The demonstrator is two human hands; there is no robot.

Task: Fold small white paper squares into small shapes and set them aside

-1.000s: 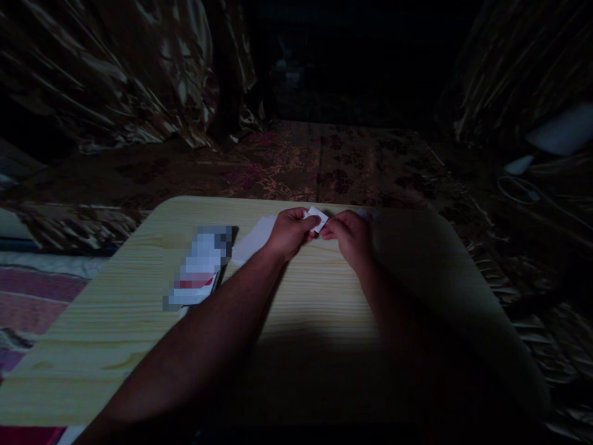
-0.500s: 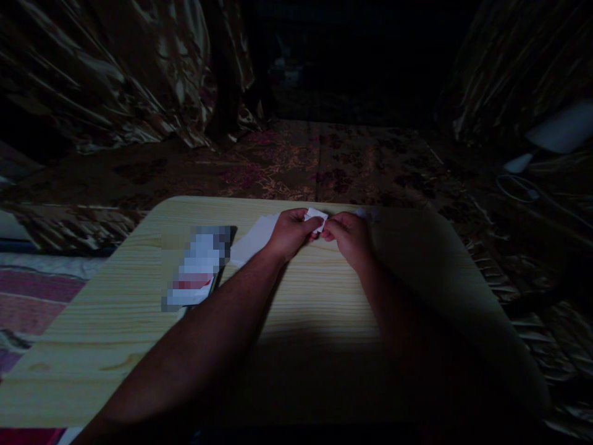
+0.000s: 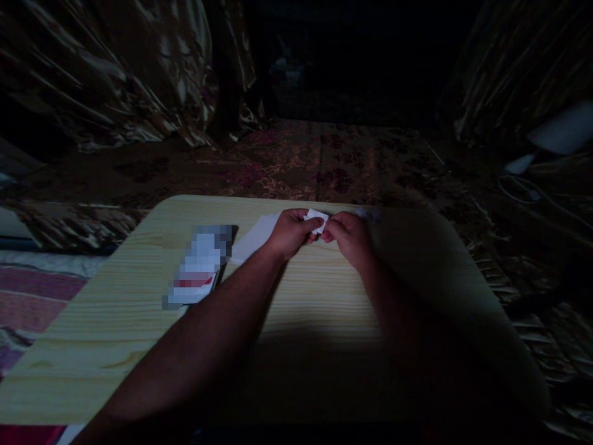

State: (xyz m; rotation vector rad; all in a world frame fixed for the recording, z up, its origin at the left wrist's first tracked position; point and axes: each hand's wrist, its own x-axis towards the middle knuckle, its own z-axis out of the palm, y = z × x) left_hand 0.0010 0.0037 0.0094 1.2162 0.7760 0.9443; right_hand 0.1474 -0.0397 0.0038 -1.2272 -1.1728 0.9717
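A small folded piece of white paper is held up between my two hands near the far side of the table. My left hand pinches it, the thumb lying across its face. At the paper's right edge, the fingers of my right hand are closed on it, thumb against the fingertips. Just left of my left hand, white paper sheets lie on the table, partly covered by that hand and forearm.
The pale wooden table has rounded corners. A blurred-out flat item lies at its left. Small whitish bits are behind my right hand. A white lamp with a cable stands right, beyond the table; patterned cloth spreads behind.
Both hands keep their grip on the folded paper in nearly the same place. Only a very slight shift of the view and fingers shows.
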